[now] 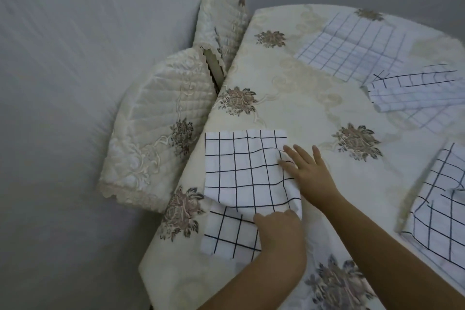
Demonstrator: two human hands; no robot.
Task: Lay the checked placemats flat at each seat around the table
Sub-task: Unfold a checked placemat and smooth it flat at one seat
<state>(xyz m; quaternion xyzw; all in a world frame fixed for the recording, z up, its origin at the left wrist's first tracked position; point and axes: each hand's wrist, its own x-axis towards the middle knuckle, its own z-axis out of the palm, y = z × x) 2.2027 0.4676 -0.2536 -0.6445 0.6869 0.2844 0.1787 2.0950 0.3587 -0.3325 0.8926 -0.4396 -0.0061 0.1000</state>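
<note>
- The table [289,78] in its floral cloth is spreading out beyond both hands, and a quilted chair [156,121] is tucked in just past the mat being worked, so I'm guessing this is that seat's spot.
- A few other checked mats [352,45] are lying well off to the right of the grip, one flat, some rumpled.
- The placemat [241,166] is sitting at the table edge, near part doubled over.
- The right hand [309,171] is pressing on its edge with straight fingers, probably pinning it.
- The left hand [279,229] is curling its fingers onto the folded flap, likely to peel it open.
</note>
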